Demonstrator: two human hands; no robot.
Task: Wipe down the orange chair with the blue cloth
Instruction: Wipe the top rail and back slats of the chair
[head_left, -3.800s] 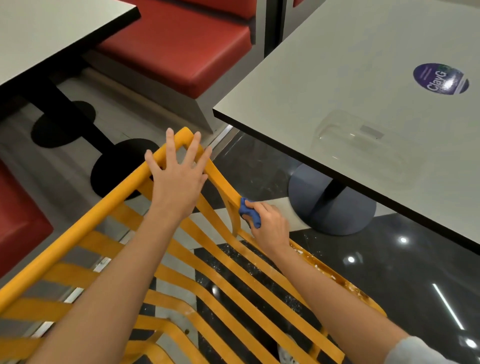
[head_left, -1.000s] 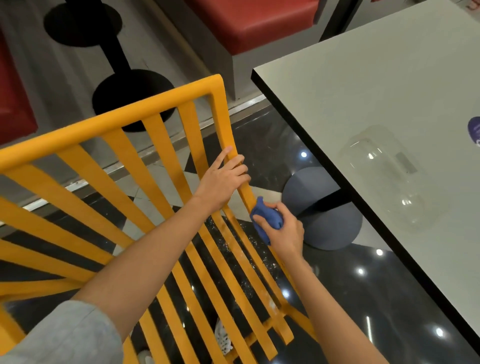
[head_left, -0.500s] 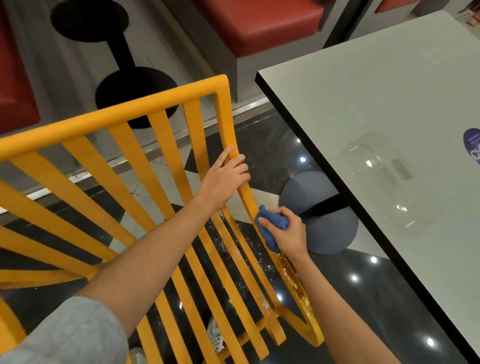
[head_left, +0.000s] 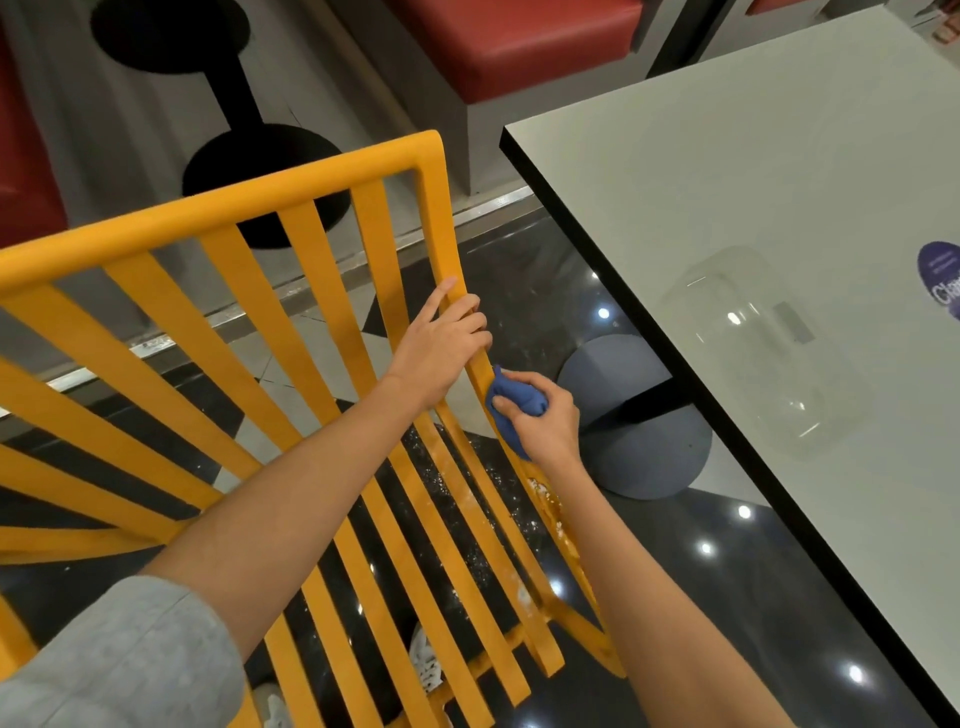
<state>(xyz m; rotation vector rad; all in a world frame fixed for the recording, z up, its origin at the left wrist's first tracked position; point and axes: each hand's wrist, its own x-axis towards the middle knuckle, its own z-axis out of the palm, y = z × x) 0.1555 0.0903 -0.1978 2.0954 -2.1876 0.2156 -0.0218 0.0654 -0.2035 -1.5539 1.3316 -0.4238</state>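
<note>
- A grey sleeve (head_left: 119, 660) covers the upper part of the person's left arm, lowest in the view, as both bare forearms reach out over a slatted orange chair (head_left: 291, 218).
- White specks dot the chair's right-hand edge rail and the dark polished floor (head_left: 727, 597) seen between the slats, just below the working hand.
- The right hand (head_left: 545, 415) is closed round a bunched blue cloth (head_left: 511, 402), fingers and thumb curled over it, pressing it against the outer face of the chair's right-hand rail.
- Just above it, the left hand (head_left: 441, 348) grips the same rail, fingers wrapped over the edge and the forefinger lying straight along the wood; the two hands sit near each other without touching.
- To the right stands a pale grey table (head_left: 727, 182) with a black edge, its round dark base (head_left: 639, 421) on the floor beside the chair.
- A clear plastic cover (head_left: 753, 348) and a partly cropped purple round sticker (head_left: 940, 280) lie on the tabletop.
- Beyond the chair's top rail are a black pedestal foot (head_left: 260, 156) and a red cushioned bench (head_left: 519, 47).
</note>
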